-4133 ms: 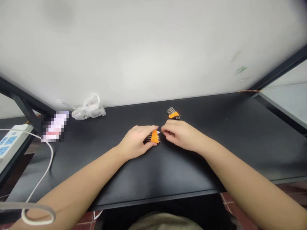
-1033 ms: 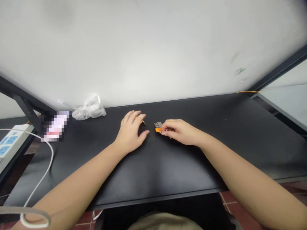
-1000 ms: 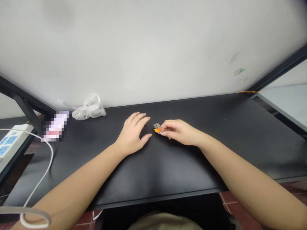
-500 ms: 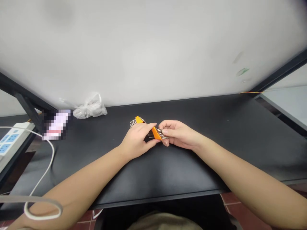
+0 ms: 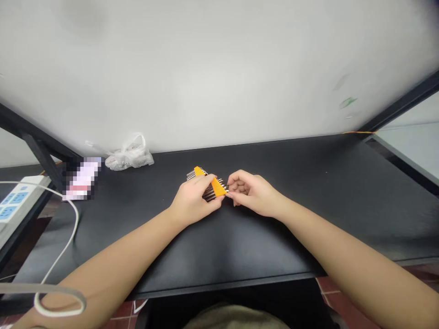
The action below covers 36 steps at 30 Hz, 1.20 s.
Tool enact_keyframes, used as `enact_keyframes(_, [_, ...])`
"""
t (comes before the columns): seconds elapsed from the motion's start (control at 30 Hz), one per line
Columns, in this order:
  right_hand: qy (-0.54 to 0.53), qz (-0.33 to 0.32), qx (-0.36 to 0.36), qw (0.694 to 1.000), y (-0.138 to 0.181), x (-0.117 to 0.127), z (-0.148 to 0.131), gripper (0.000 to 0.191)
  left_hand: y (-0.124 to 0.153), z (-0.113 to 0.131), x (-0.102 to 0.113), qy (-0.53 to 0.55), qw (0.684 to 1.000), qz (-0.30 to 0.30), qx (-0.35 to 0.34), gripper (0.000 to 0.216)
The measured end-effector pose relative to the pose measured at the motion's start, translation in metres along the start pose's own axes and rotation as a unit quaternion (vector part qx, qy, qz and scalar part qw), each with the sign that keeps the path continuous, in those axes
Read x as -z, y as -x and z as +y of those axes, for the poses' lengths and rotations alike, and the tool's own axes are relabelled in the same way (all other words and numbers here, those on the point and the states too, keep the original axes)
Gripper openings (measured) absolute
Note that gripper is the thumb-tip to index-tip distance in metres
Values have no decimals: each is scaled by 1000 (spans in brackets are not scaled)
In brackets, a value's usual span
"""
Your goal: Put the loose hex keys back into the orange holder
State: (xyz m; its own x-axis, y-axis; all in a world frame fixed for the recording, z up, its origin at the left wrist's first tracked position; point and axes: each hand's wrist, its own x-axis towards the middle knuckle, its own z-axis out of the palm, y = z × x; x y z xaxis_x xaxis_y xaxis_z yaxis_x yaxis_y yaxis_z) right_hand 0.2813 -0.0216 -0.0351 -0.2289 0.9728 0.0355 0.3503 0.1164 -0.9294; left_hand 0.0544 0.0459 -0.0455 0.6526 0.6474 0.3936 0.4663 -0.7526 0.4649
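Observation:
My left hand (image 5: 193, 199) is closed around a set of slim metal rod-like tools in an orange holder (image 5: 218, 187), just above the black tabletop. Shiny rod ends stick out past both sides of the holder, and my left fingers cover its middle. At the right end of the set is my right hand (image 5: 252, 192), its fingers curled and its thumb tip against the lower rod ends and the holder's corner. The exact kind of tool is too small to tell.
A clear plastic bag (image 5: 129, 155) lies at the back left of the black table (image 5: 291, 164), beside a blurred-out pinkish item (image 5: 83, 178). At the left edge are a white power strip (image 5: 17, 196) and a looping white cable (image 5: 73, 224). A pale wall rises behind.
My right thumb has moved down and left off the tops of the rod ends. The rods sit further left in the holder, with less sticking out on the right.

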Motion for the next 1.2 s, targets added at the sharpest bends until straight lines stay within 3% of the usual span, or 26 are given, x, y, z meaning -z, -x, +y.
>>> enact_keyframes(0.13, [153,43,24,987,0,5,-1,12,-3,2,2,-44,998,-27,31,26])
enact_keyframes(0.3, [270,66,-18,960,-2,29,8,10,-5,1,4,-99,992,-54,57,21])
enact_keyframes(0.4, [325,53,-35,943,-3,41,14,11,-6,1,6,-86,992,-61,63,18])
enact_keyframes(0.5, [373,66,-4,925,-3,40,14,8,-7,3,8,-57,994,-59,66,17])
enact_keyframes(0.6, [345,66,73,933,-4,29,7,10,-6,6,9,-30,996,-56,58,18])
enact_keyframes(0.7, [279,16,120,953,-6,14,0,10,-5,8,9,-13,997,-56,51,19])
enact_keyframes(0.93, [255,33,111,960,-6,-1,-4,9,-5,11,8,1,997,-64,47,19])
enact_keyframes(1.2, [334,84,89,935,-7,4,-5,20,-6,8,7,-45,995,-68,56,18])
